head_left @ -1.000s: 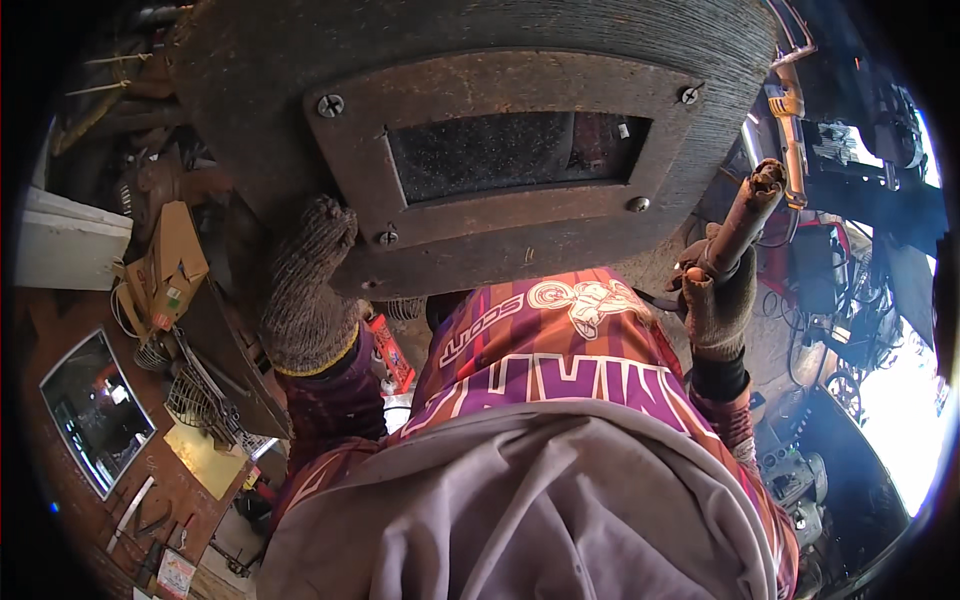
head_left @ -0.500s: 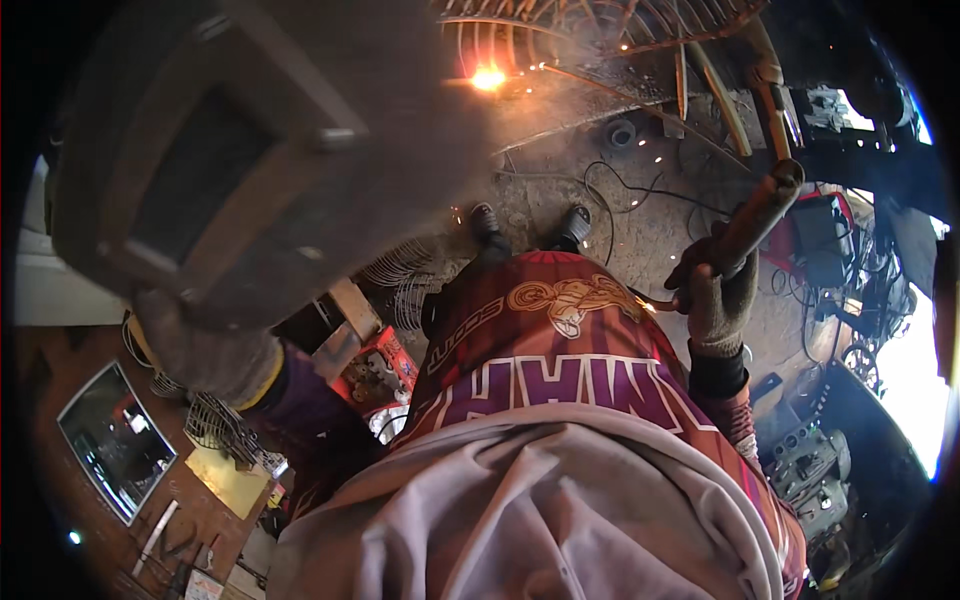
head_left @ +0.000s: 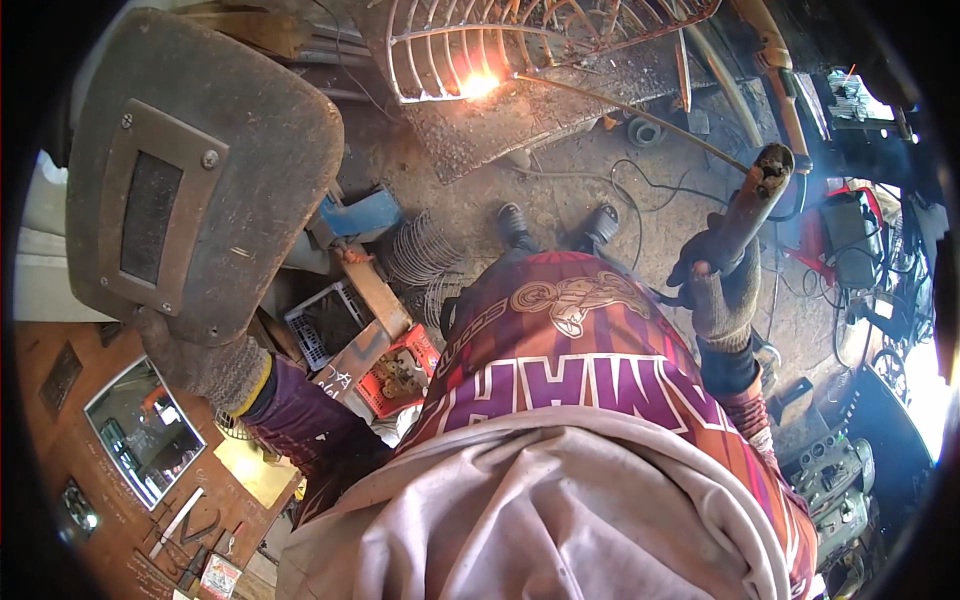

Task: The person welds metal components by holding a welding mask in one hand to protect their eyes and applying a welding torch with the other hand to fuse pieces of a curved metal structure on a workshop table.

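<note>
Overhead view of a person at arc-welding work, both hands gloved. On the far left, a brown board (head_left: 130,535) carries a framed pane (head_left: 145,430) beside and below the left hand. The shield (head_left: 265,150), a dark plate with a small window in a screwed frame, stands tilted directly above that hand. The left hand (head_left: 205,368) is closed at the shield's lower edge, its fingers partly hidden. A yellow sheet (head_left: 255,468) lies just below this hand's wrist. Between the hands, nearer the left, are a red box (head_left: 424,350) and, farther up, several wire coils (head_left: 422,250) on the floor. Above and between the hands, a bench (head_left: 475,140) bears the grille (head_left: 550,40), a curved frame of parallel bars; a bright glow (head_left: 480,86) marks its lower edge. Two shoes (head_left: 515,226) stand on the floor between the hands. A thin rod (head_left: 640,123) slopes from the glow's near side down to the holder (head_left: 752,200), a stout tube with a worn end. The right hand (head_left: 722,300) is wrapped around this holder. Right of that hand sits a grey machine (head_left: 853,245); below it, an engine (head_left: 835,490).
</note>
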`<state>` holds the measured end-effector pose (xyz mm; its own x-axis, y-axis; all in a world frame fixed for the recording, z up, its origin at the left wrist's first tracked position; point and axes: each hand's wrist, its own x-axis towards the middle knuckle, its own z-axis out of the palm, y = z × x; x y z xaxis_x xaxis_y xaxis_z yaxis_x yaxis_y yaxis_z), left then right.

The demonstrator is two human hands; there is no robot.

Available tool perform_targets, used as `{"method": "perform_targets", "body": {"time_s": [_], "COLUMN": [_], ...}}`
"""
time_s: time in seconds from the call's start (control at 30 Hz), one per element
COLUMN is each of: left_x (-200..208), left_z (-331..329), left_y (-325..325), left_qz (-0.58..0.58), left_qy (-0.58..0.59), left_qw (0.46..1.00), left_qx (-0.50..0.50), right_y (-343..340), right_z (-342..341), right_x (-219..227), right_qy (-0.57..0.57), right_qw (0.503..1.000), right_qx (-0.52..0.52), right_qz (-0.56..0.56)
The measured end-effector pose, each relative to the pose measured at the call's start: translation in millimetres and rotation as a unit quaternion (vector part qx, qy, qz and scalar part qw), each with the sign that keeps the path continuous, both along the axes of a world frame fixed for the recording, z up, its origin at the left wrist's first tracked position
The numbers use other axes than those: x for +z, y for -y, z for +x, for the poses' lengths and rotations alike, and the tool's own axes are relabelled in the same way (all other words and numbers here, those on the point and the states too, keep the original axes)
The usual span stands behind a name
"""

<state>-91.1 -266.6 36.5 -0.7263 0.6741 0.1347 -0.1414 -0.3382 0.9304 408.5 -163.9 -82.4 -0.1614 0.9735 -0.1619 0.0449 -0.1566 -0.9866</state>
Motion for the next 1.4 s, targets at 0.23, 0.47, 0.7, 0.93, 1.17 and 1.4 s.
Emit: {"method": "perform_targets", "body": {"time_s": [0.23,0.47,0.7,0.93,1.17,1.4], "left_x": [-11,-19,-22,-26,-21,-29], "left_z": [9,7,13,15,74,157], "left_y": [-9,-2,0,5,-14,-85], "left_qz": [-0.116,-0.128,-0.134,-0.044,-0.135,-0.084], "left_qy": [-0.153,-0.176,-0.138,0.046,-0.156,-0.333], "left_qw": [0.963,0.960,0.975,0.986,0.961,0.767], "left_qx": [0.188,0.175,0.112,-0.156,-0.187,-0.543], "right_y": [0,-1,-4,-6,3,39], "right_z": [-2,-9,-14,-8,10,32], "right_x": [2,-1,-3,0,-1,-9], "right_qy": [-0.045,-0.018,-0.026,-0.053,-0.058,-0.042], "right_qw": [0.999,1.000,0.999,0.998,0.998,0.986], "right_qx": [0.000,-0.002,0.029,0.033,-0.015,-0.147], "right_qz": [-0.008,0.008,0.005,-0.004,-0.006,0.060]}}
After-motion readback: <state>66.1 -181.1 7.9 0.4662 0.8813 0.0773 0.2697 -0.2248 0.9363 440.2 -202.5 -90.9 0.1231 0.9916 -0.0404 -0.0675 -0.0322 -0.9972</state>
